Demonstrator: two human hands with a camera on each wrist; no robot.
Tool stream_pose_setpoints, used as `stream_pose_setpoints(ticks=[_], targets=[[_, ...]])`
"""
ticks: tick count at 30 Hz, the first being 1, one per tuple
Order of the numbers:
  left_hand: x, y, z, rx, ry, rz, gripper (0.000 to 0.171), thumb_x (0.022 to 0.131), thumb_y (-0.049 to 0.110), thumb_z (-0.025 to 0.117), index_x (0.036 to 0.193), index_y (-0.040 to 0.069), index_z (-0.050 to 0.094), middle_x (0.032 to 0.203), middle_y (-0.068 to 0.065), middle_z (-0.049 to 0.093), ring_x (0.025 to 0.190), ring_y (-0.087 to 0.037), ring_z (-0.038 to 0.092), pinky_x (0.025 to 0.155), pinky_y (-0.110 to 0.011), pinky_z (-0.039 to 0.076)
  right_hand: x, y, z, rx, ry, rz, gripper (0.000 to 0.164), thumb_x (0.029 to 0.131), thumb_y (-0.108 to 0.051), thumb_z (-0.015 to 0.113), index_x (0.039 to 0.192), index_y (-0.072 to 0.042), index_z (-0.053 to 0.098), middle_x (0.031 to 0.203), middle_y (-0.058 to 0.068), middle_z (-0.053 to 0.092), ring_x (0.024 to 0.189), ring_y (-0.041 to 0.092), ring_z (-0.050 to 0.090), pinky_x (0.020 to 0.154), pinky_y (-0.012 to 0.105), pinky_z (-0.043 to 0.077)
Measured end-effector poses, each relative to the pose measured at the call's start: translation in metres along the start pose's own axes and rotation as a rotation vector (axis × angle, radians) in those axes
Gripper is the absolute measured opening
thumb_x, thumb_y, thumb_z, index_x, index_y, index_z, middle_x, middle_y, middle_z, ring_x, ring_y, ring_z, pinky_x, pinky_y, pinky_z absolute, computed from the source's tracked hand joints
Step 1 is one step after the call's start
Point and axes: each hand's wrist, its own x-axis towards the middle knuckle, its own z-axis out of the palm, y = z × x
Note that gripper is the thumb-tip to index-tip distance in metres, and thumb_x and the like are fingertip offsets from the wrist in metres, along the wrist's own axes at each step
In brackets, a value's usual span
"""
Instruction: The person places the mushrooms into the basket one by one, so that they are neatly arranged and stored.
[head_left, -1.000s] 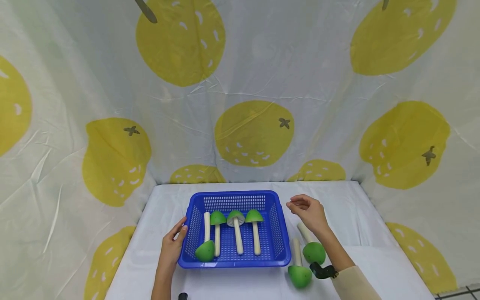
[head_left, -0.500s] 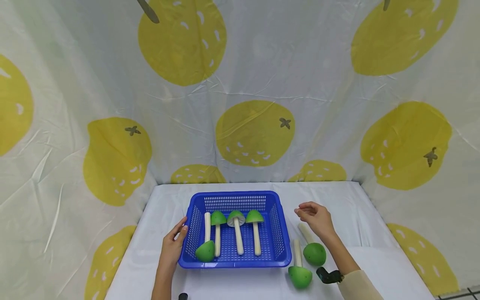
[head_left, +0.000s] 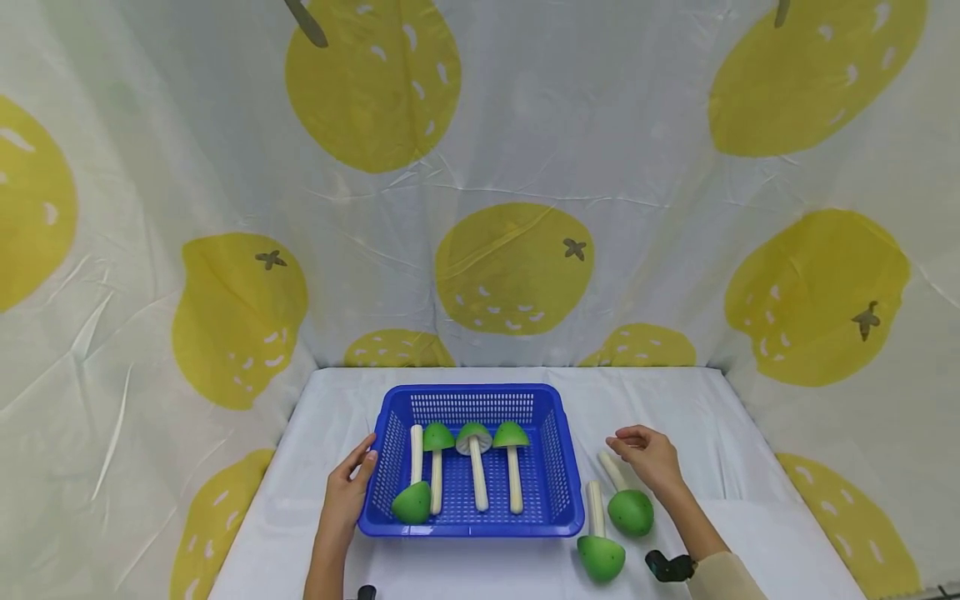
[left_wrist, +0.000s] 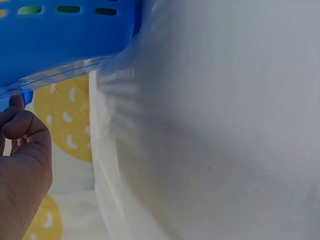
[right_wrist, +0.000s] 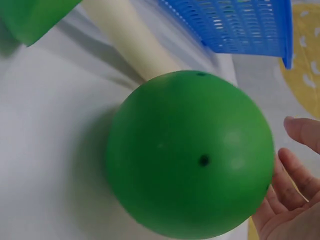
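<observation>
Head view alone shows four mushrooms (head_left: 477,473) in the blue basket (head_left: 472,530).

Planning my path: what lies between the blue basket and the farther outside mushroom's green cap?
The pale stem of the nearer mushroom, seen in the head view.

Fruit-print cloth (head_left: 517,179) behind white-covered table (head_left: 712,450)

Just right of the blue basket (head_left: 471,530), the nearer mushroom (head_left: 601,558) and the farther mushroom (head_left: 631,512) block my right hand (head_left: 651,457) low down; above them I can pass. From overhead I can reach the basket's bare floor between its rightmost mushroom (head_left: 514,479) and right wall. My left hand (head_left: 347,492) occupies the basket's left rim. The patterned backdrop (head_left: 367,283) limits me behind the basket.
</observation>
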Motion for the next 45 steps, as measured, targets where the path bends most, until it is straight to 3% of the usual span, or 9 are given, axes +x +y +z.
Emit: stream_pose_setpoints(ticks=[5, 15, 23, 29, 34, 45], targets=[[0.001, 0.000, 0.000, 0.001, 0.007, 0.006, 0.054, 0.103, 0.053, 0.056, 0.150, 0.027, 0.056, 0.142, -0.014, 0.057, 0.133, -0.033, 0.053, 0.109, -0.052, 0.047, 0.001, 0.012, 0.002, -0.046, 0.011, 0.036, 0.042, 0.092, -0.039, 0.078, 0.113, -0.003, 0.072, 0.104, 0.012, 0.077, 0.087, 0.014, 0.071, 0.071, 0.024, 0.051], [-0.002, -0.001, 0.000, -0.003, -0.012, -0.001, 0.056, 0.101, 0.057, 0.055, 0.150, 0.029, 0.055, 0.145, -0.013, 0.055, 0.139, -0.036, 0.049, 0.113, -0.057, 0.043, 0.000, 0.025, 0.010, -0.113, -0.012, 0.064, 0.041, 0.091, -0.040, 0.078, 0.110, -0.004, 0.072, 0.101, 0.010, 0.075, 0.095, 0.025, 0.068, 0.074, 0.030, 0.047], [-0.002, 0.001, 0.000, -0.016, -0.008, -0.005, 0.054, 0.103, 0.054, 0.056, 0.150, 0.028, 0.056, 0.143, -0.013, 0.056, 0.138, -0.034, 0.050, 0.113, -0.056, 0.042, 0.000, 0.032, 0.014, -0.079, -0.051, 0.108, 0.042, 0.091, -0.039, 0.078, 0.111, -0.002, 0.070, 0.097, 0.010, 0.072, 0.079, 0.017, 0.062, 0.067, 0.029, 0.047], [-0.001, 0.001, 0.000, -0.020, -0.004, -0.007, 0.053, 0.103, 0.052, 0.057, 0.150, 0.028, 0.056, 0.145, -0.013, 0.056, 0.137, -0.033, 0.050, 0.112, -0.054, 0.044, -0.001, 0.033, 0.016, -0.081, -0.070, 0.105, 0.042, 0.091, -0.037, 0.078, 0.112, -0.002, 0.070, 0.094, 0.009, 0.072, 0.077, 0.016, 0.060, 0.067, 0.028, 0.046], [-0.001, -0.001, 0.000, -0.014, -0.002, 0.011, 0.050, 0.103, 0.050, 0.058, 0.148, 0.028, 0.057, 0.144, -0.013, 0.057, 0.135, -0.034, 0.052, 0.109, -0.054, 0.048, -0.002, 0.032, 0.015, -0.108, -0.099, 0.092, 0.039, 0.091, -0.033, 0.077, 0.112, -0.001, 0.072, 0.095, 0.008, 0.073, 0.084, 0.018, 0.063, 0.070, 0.030, 0.046], [-0.002, 0.001, -0.001, -0.022, -0.008, 0.028, 0.053, 0.102, 0.050, 0.059, 0.150, 0.025, 0.056, 0.145, -0.015, 0.057, 0.138, -0.035, 0.050, 0.111, -0.057, 0.043, -0.004, 0.030, 0.010, -0.109, -0.135, 0.086, 0.035, 0.092, -0.028, 0.076, 0.112, 0.000, 0.072, 0.096, 0.007, 0.074, 0.087, 0.019, 0.064, 0.072, 0.030, 0.046]])
